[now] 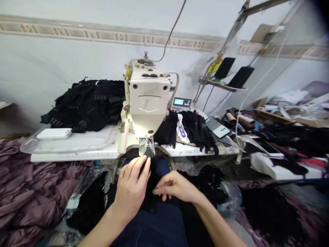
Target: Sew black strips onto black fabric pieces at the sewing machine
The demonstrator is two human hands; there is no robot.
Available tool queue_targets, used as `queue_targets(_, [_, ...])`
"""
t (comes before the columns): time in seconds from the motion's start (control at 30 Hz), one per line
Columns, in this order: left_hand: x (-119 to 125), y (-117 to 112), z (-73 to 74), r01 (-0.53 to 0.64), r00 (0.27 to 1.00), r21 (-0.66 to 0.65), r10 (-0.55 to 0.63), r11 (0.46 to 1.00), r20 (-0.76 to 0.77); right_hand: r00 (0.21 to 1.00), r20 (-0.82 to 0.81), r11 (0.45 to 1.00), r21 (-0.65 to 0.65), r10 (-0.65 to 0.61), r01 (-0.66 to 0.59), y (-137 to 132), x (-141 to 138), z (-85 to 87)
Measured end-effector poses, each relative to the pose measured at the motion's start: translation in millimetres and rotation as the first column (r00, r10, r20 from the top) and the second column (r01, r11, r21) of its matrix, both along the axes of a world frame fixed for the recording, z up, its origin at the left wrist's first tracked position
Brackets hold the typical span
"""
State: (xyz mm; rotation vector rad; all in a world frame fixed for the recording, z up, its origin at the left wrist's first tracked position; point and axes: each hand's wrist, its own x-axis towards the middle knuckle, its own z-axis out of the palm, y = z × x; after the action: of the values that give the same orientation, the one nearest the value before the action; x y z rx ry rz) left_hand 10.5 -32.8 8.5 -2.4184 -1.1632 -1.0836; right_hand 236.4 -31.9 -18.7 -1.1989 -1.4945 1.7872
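The left hand (131, 185) and the right hand (174, 187) are apart, both touching one black fabric piece (151, 181) that runs up to the silver metal presser foot (146, 145) of a cream-white industrial sewing machine (147, 99). The left hand's fingers (140, 168) lie on it just below the foot, and the right hand's fingertips (157, 190) meet it lower down; whether either hand grips it, I cannot tell. On the white counter (77, 156), left of the machine, sits one heap of black fabric pieces with rows of small metal fasteners (87, 106), with one white rectangular block (53, 133) in front. Right of the machine lie one bundle of narrow black strips (191, 130) and one smartphone (218, 127), while two black smartphones (224, 67) stand on a wall shelf (221, 85)
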Motion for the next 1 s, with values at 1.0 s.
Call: queue_targets(1.0, [-4.1, 39.4, -9.1, 0.182, 0.983, 0.097, -0.185, 0.978, 0.02, 0.786, -0.269, 0.753, 0.235, -0.557, 0.614, 60.6, -43.3, 23.2])
